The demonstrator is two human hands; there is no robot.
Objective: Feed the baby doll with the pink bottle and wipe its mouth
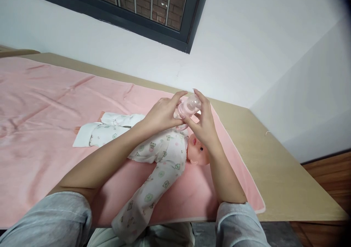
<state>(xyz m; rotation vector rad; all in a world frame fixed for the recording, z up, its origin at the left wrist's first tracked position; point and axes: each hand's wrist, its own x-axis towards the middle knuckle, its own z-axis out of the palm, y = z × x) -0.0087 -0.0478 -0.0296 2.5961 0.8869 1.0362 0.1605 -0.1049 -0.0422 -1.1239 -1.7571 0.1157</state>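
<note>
Above the doll's chest, both hands hold a small baby bottle (184, 109) with a pink collar and a clear dome cap (193, 103). My left hand (163, 111) is closed around the bottle's lower left part. My right hand (203, 120) has its fingers curved round the cap end, thumb near the collar. Beneath them a baby doll (168, 153) lies on its back in white patterned clothes, head to the right and legs to the left. One sleeve stretches toward the near table edge. My right hand and forearm hide part of the doll's head.
A pink blanket (52, 104) with several creases covers much of the wooden table (263, 166). Behind the table is a white wall (236, 49) with a dark-framed window (175, 38). Wooden furniture (331, 173) stands at the right.
</note>
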